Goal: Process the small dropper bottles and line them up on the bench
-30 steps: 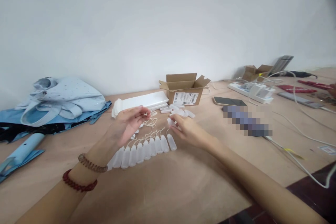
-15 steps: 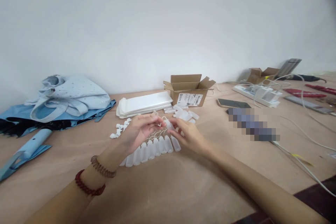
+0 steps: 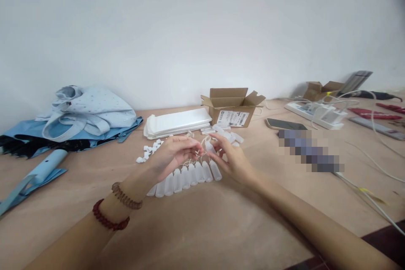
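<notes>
My right hand pinches a small translucent plastic bottle between thumb and fingers. Close to its left, my left hand has its fingers curled together at the tips; what they hold is too small to make out. Below both hands lies a row of several translucent bottles with thin cords at their tops. Several small white caps lie left of my left hand. Behind my right hand is a loose pile of more translucent bottles.
An open cardboard box stands behind the bottles, beside a stack of white sheets. A blue umbrella and light cloth bag lie left. To the right are a phone, power strip and cables.
The view has shifted slightly, moving the scene a little right. The bottle in my right hand is now more upright and further from my left fingertips.
</notes>
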Action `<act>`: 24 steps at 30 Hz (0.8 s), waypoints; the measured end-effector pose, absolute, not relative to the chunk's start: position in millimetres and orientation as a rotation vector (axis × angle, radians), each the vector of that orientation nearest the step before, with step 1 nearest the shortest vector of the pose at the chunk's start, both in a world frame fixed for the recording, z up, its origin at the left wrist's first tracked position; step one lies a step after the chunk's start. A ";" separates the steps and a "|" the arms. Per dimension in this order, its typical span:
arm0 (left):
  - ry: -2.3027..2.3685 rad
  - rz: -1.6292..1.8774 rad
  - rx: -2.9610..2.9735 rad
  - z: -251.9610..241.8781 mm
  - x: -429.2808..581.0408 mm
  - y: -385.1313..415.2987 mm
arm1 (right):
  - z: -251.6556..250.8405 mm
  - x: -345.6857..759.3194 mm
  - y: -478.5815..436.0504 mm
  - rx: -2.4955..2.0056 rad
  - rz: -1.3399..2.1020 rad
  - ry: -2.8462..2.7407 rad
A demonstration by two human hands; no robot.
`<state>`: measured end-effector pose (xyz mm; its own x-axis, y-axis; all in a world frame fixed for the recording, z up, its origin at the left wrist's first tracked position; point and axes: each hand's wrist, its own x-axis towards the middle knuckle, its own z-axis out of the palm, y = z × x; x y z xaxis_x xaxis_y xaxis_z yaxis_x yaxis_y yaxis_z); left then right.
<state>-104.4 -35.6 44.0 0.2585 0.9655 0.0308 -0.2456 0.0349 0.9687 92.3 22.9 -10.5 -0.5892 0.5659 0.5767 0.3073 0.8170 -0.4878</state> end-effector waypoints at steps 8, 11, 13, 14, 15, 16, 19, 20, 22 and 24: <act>0.870 1.173 1.192 58.0 -108.9 -37.0 | -11.2 92.5 22.3 -0.625 0.371 -2.283; 0.909 1.204 1.215 65.2 -111.8 -38.0 | -9.8 92.9 22.1 -0.630 0.369 -2.296; 0.931 1.222 1.233 67.1 -112.1 -38.3 | -9.4 93.2 21.9 -0.634 0.368 -2.300; 0.943 1.220 1.238 66.9 -111.8 -38.3 | -9.5 93.2 21.9 -0.633 0.367 -2.303; 0.955 1.212 1.237 66.3 -111.2 -38.2 | -9.7 93.1 22.0 -0.630 0.365 -2.307; 0.963 1.201 1.232 65.4 -110.4 -38.0 | -10.0 93.0 22.1 -0.626 0.363 -2.309; 0.979 1.173 1.227 62.8 -108.4 -37.3 | -10.1 92.5 21.7 -0.619 0.365 -2.311; 0.977 1.171 1.233 62.5 -107.9 -37.1 | -9.7 92.3 21.2 -0.616 0.369 -2.313; 0.968 1.179 1.247 62.3 -107.6 -36.8 | -8.2 92.1 19.7 -0.615 0.384 -2.318; 0.956 1.197 1.253 62.0 -107.6 -36.4 | -6.6 91.9 18.0 -0.622 0.405 -2.326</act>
<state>-107.6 -36.4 62.0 0.1627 0.9824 0.0919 -0.1283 -0.0712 0.9892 91.9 18.0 -6.6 -0.6506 0.5349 0.5391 0.3213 0.8371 -0.4428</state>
